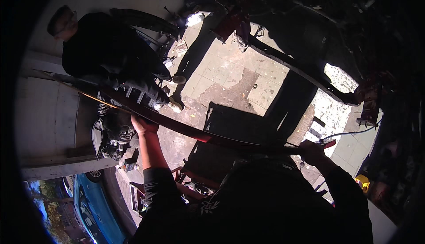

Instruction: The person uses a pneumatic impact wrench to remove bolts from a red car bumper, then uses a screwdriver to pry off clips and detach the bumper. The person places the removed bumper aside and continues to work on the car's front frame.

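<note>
I hold a long, curved, dark red panel (195,132) stretching across my front. My left hand (144,126) is closed on it left of centre, with the forearm coming up from below. My right hand (313,154) is closed around its right end. The panel's far left part runs toward another person (106,44) in dark clothes; whether their hands touch it is too dark to tell. A thin orange strip (97,98) lies along that left part.
A black beam with dark red brackets (292,64) spans the upper right over a tiled floor (221,67). Engine parts (115,135) sit at the left, below the person. A hose (349,133) runs at right. A blue car (97,204) stands outside, lower left.
</note>
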A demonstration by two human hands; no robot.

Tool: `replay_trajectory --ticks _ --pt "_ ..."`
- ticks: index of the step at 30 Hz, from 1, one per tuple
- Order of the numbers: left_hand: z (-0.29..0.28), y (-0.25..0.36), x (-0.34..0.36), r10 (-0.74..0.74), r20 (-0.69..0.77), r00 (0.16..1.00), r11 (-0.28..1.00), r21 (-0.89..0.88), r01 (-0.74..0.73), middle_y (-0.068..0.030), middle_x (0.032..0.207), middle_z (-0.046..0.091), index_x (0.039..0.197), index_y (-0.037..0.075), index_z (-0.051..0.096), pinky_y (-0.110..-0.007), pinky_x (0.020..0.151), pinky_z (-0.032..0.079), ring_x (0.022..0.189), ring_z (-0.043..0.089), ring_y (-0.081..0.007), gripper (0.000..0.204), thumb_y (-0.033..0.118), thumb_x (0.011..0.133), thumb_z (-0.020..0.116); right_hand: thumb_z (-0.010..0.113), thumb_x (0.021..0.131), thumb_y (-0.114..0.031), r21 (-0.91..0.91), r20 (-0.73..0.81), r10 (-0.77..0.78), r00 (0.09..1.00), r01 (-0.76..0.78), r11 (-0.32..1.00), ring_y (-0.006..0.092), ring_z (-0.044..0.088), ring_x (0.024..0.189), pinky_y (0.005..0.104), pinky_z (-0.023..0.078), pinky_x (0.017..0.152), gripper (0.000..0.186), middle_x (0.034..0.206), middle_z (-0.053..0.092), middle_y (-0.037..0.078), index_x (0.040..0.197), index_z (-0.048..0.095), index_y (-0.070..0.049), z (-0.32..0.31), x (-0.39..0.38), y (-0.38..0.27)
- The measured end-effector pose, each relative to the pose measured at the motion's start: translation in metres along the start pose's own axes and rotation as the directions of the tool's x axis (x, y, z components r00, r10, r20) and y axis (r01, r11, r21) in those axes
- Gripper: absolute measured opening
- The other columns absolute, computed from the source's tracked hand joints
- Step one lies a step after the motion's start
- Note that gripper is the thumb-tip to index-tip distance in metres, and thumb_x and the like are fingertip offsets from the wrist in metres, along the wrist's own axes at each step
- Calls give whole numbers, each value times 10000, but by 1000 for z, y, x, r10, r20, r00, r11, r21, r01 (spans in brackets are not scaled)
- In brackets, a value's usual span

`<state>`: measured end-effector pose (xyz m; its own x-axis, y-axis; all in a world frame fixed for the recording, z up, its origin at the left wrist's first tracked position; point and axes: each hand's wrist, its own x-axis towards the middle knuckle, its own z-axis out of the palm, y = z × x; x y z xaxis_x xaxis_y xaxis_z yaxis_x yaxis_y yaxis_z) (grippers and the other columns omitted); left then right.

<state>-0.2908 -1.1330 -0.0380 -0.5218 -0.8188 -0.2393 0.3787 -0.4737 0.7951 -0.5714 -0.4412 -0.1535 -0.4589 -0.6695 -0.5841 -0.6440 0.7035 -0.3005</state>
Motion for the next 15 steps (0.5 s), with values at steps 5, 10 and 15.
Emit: replay_trajectory --ticks 5,10,15 --pt "-30 36 -50 -23 17 1000 989 -143 25 -135 1209 755 1325 72 664 -503 1012 585 1106 718 -339 463 389 988 640 771 859 -226 -20 -168 -206 964 206 978 408 715 931 528 577 787 158 918 711 163 893 710 -85 56 -20 -69" --pt "-67 84 -105 -28 17 999 968 -249 31 -107 1314 720 1370 110 654 -503 1111 517 1214 669 -315 555 498 974 682 876 787 -233 86 -62 -92 994 97 992 434 721 925 523 579 785 278 940 743 181 942 716 -67 104 -24 -96" --pt "-128 127 -170 -4 -43 999 955 -295 -9 -92 1393 669 1419 134 623 -492 1122 501 1274 626 -296 583 529 993 674 902 762 -128 278 -39 -139 989 145 950 356 759 895 452 599 773 396 966 772 155 1128 768 -57 136 -24 -150"
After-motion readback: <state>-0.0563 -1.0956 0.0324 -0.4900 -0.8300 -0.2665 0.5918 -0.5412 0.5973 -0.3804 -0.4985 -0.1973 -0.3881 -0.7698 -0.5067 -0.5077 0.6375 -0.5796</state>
